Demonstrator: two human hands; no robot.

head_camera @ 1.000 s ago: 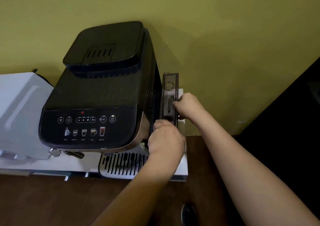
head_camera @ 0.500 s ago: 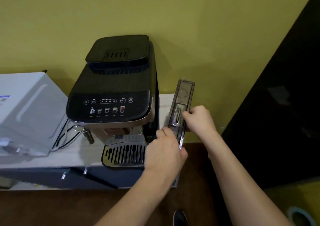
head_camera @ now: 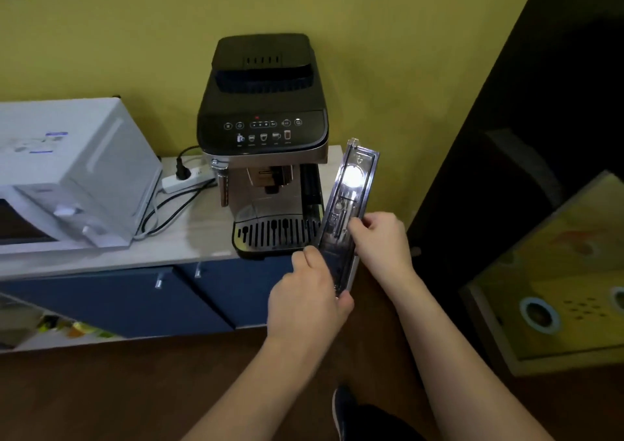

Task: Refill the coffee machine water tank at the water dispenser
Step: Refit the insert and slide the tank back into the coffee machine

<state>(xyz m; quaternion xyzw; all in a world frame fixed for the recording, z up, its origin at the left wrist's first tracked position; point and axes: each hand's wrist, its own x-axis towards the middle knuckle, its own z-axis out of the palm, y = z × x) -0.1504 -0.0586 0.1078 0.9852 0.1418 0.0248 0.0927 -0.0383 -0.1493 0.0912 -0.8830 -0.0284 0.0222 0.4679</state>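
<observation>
A black and silver coffee machine (head_camera: 266, 130) stands on a pale counter (head_camera: 175, 241) against the yellow wall. Its narrow, clear, dark-tinted water tank (head_camera: 351, 201) is out of the machine, held in the air just right of it, tilted with its top leaning right. My left hand (head_camera: 307, 295) grips the tank's near lower end. My right hand (head_camera: 381, 238) holds its right side about halfway up. No water dispenser is in view.
A white microwave (head_camera: 67, 170) sits on the counter's left, with a power strip (head_camera: 182, 179) and cables beside it. Blue cabinet doors (head_camera: 135, 298) are below. A dark panel (head_camera: 526, 143) rises at right, above a yellow surface with round holes (head_camera: 557, 292).
The tank has come out of the machine's right side and moved toward me and rightward. My view has pulled back from the counter. Both hands kept their hold.
</observation>
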